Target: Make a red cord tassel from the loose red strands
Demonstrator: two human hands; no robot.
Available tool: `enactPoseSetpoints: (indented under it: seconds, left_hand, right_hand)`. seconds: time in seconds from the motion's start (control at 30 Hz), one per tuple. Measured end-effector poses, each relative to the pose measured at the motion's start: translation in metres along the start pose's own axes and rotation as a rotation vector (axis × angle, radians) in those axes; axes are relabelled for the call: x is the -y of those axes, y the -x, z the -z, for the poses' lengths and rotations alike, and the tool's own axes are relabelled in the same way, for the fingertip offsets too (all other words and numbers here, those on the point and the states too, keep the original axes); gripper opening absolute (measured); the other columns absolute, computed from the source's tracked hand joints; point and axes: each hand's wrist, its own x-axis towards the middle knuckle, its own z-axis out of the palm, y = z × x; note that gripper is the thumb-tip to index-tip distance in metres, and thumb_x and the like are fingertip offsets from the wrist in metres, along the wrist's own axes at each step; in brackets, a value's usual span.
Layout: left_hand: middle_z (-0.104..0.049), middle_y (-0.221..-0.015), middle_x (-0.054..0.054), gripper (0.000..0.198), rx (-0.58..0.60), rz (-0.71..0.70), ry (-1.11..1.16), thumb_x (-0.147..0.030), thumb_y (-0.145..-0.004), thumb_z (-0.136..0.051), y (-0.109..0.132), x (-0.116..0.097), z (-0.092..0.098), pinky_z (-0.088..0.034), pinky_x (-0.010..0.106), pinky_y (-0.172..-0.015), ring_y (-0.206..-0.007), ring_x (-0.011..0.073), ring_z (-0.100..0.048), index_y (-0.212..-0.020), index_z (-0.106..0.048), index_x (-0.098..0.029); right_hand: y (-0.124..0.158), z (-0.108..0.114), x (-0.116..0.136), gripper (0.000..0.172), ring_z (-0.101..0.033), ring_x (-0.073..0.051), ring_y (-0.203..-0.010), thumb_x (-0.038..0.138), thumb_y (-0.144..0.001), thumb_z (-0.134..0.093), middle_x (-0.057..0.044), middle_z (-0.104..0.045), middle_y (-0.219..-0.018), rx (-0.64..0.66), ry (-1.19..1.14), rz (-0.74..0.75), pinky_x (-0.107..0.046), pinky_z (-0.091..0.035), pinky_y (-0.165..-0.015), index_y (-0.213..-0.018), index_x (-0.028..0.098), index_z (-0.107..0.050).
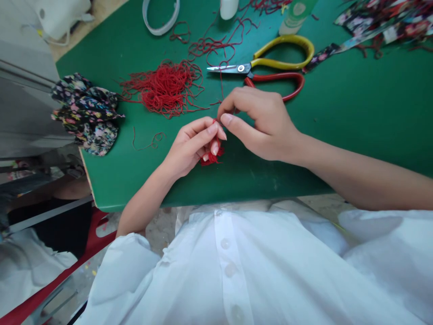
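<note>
My left hand point(192, 143) is closed around a small bundle of red yarn point(212, 158), its loose ends hanging out below the fingers. A bit of red also shows at the bundle's upper end, by the left thumb tip. Right beside that end, my right hand point(259, 122) is closed in a pinch, thumb against index finger. What lies between those fingertips is too small to make out. Just above the right hand lie scissors point(241, 68) with one yellow and one red handle, blades pointing left. A heap of cut red yarn point(167, 88) lies beyond my left hand.
On the green table point(365, 113) lie black floral fabric point(86, 113), a tape roll point(160, 30), loose dark red strands point(211, 45), a white bottle point(229, 8), a green-labelled bottle point(295, 18) and a pile of patterned fabric strips point(389, 22). The table's front edge is close to my body.
</note>
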Motion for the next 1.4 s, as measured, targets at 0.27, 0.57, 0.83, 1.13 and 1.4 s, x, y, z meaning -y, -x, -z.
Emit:
enactPoseSetpoints:
  seconds: [0.27,0.57,0.83,1.13,1.4]
  left_hand:
    - [-0.054,-0.055,-0.007,0.033,0.007,-0.005,-0.016,-0.052,-0.083,-0.066,-0.0003,0.0015,0.0028,-0.036,0.011,-0.038,-0.042,-0.0001,-0.044,-0.076,-0.065,-0.020]
    - [-0.055,-0.057,-0.006,0.032,0.019,-0.022,-0.001,-0.050,-0.082,-0.068,0.0001,0.0008,0.0023,-0.040,0.011,-0.044,-0.049,-0.0002,-0.050,-0.074,-0.066,-0.019]
    - [-0.059,-0.063,-0.005,0.032,0.018,-0.018,0.002,-0.050,-0.080,-0.070,0.0000,0.0002,0.0030,-0.042,0.013,-0.047,-0.051,0.0005,-0.051,-0.073,-0.067,-0.019]
    - [-0.055,-0.059,-0.004,0.033,0.051,-0.012,-0.056,-0.052,-0.082,-0.067,0.0021,0.0001,0.0037,-0.041,0.015,-0.047,-0.050,0.0025,-0.050,-0.073,-0.067,-0.020]
    - [-0.057,-0.060,-0.003,0.035,-0.017,-0.055,-0.185,-0.055,-0.083,-0.064,0.0006,0.0011,0.0064,-0.043,0.018,-0.048,-0.052,0.0045,-0.052,-0.075,-0.066,-0.021]
  right_hand:
    - [0.0002,0.0017,0.0022,0.019,-0.055,-0.014,-0.077,0.036,-0.096,-0.049,-0.002,-0.058,-0.081,0.015,-0.065,0.011,-0.027,-0.044,-0.073,-0.084,0.022,-0.051]
    - [-0.0008,0.0016,0.0025,0.011,-0.053,-0.014,-0.075,0.027,-0.094,-0.049,-0.002,-0.056,-0.081,0.015,-0.078,0.051,-0.028,-0.044,-0.072,-0.084,0.021,-0.051]
    - [-0.0004,0.0006,0.0018,0.012,-0.054,-0.012,-0.074,0.028,-0.095,-0.050,-0.002,-0.057,-0.081,0.025,-0.096,0.049,-0.026,-0.044,-0.070,-0.086,0.020,-0.051]
    - [-0.0026,0.0031,0.0009,0.022,-0.056,-0.011,-0.070,0.035,-0.095,-0.054,0.000,-0.060,-0.076,0.161,-0.325,-0.033,-0.023,-0.044,-0.065,-0.081,0.020,-0.050]
    - [-0.0016,0.0033,0.0011,0.024,-0.053,-0.008,-0.065,0.035,-0.097,-0.052,0.001,-0.059,-0.072,0.220,-0.420,-0.121,-0.020,-0.040,-0.059,-0.081,0.018,-0.048]
